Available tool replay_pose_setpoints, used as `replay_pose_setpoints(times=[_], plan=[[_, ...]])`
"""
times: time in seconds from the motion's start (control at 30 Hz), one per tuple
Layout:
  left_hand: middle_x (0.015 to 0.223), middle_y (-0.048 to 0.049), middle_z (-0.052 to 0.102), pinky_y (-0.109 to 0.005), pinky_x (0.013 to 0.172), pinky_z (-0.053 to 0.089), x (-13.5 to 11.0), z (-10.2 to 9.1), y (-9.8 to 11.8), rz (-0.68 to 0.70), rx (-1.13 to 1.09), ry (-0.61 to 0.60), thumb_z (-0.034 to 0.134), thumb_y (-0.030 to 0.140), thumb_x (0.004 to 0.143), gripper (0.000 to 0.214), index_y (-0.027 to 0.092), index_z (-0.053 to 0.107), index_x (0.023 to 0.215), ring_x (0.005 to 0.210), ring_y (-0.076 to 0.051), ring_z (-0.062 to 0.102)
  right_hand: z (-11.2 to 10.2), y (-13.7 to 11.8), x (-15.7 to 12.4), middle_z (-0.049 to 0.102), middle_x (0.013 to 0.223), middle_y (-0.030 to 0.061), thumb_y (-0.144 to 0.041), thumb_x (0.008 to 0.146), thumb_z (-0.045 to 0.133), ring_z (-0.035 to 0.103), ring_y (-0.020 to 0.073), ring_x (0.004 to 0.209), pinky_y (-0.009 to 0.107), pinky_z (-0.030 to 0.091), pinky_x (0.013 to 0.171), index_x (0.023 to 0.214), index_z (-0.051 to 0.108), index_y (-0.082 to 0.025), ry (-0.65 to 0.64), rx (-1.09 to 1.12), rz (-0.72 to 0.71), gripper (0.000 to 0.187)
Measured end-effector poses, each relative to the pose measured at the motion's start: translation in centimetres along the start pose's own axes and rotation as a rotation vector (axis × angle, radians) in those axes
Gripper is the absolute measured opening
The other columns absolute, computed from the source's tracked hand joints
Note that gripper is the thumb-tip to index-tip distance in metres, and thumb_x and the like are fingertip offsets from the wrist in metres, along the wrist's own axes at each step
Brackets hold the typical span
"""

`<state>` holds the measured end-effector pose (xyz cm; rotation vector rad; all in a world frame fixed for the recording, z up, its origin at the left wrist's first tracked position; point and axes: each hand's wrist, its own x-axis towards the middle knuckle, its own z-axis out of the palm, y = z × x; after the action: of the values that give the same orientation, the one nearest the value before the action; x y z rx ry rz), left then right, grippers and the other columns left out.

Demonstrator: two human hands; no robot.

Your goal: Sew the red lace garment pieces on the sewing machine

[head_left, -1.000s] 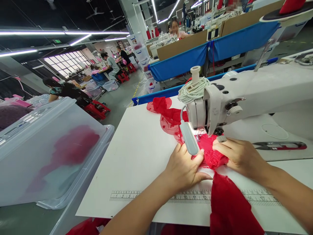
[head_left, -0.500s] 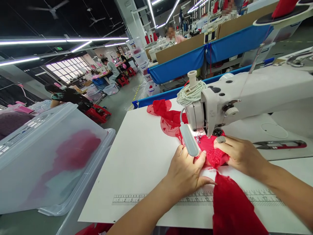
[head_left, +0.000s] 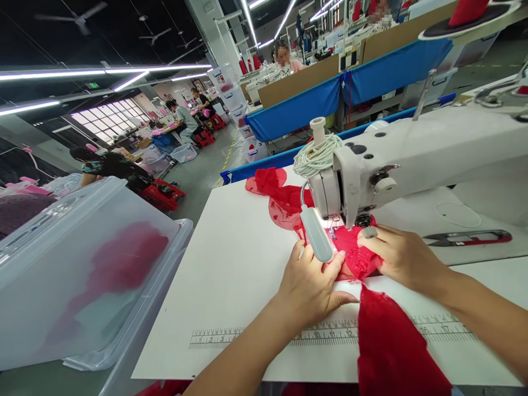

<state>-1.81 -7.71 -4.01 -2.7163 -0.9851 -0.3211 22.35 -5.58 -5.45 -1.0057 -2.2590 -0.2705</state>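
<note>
A piece of red lace fabric [head_left: 358, 254] lies under the needle area of a white sewing machine [head_left: 429, 148]. My left hand [head_left: 307, 283] rests on the fabric's left edge, fingers spread and thumb stretched out to the right; a small grey lamp [head_left: 317, 236] partly covers its fingertips. On the other side, my right hand [head_left: 406, 258] has its fingers bent over the gathered lace, close to the machine's head, and grips it. Sheer red pieces [head_left: 284, 206] trail off behind the needle. A plain red length of fabric [head_left: 391, 341] hangs over the table's front edge.
Black-and-red thread snips [head_left: 470, 238] lie on the machine bed at the right. A ruler strip [head_left: 218, 336] runs along the front of the white table [head_left: 193, 275]. To the left stands a translucent plastic bin [head_left: 94, 275] with red cloth inside. Several people work farther back.
The whole view has shifted slightly. Both hands keep almost the same places on the red lace fabric, and neither has let go.
</note>
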Motion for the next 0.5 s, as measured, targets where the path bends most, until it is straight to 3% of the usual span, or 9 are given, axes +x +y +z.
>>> replay_pose_setpoints(times=[0.23,0.4,0.5], plan=[[0.117,-0.0153,0.071,-0.056,0.107,0.038,0.19,-0.05,-0.84,-0.012,-0.006,0.083,0.030,0.077,0.097,0.077,0.020,0.064,0.135,0.101,-0.032,0.061,0.17,0.06,0.11,0.054,0.072,0.0015,0.005,0.070,0.043,0.050,0.0165,0.065,0.026,0.036,0.053,0.069,0.047,-0.022,-0.051,0.030,0.015,0.027],[0.121,-0.0147,0.069,-0.058,0.110,0.035,0.43,-0.50,-0.99,-0.013,0.001,0.096,0.044,0.073,0.096,0.069,0.019,0.064,0.134,0.111,-0.034,0.059,0.28,-0.03,0.15,0.063,0.091,0.0084,-0.003,0.076,0.047,0.057,0.0200,0.076,0.029,0.046,0.061,0.076,0.055,-0.021,-0.086,0.048,0.018,0.019],[0.106,-0.0156,0.070,-0.053,0.098,0.045,0.97,-0.25,-0.63,-0.002,-0.021,0.129,0.051,0.063,0.096,0.061,0.012,0.068,0.124,0.100,-0.032,0.061,0.03,-0.38,0.16,0.063,0.095,0.0098,-0.014,0.079,0.053,0.058,0.0222,0.079,0.032,0.049,0.066,0.094,0.062,-0.019,-0.109,0.027,0.005,0.018]])
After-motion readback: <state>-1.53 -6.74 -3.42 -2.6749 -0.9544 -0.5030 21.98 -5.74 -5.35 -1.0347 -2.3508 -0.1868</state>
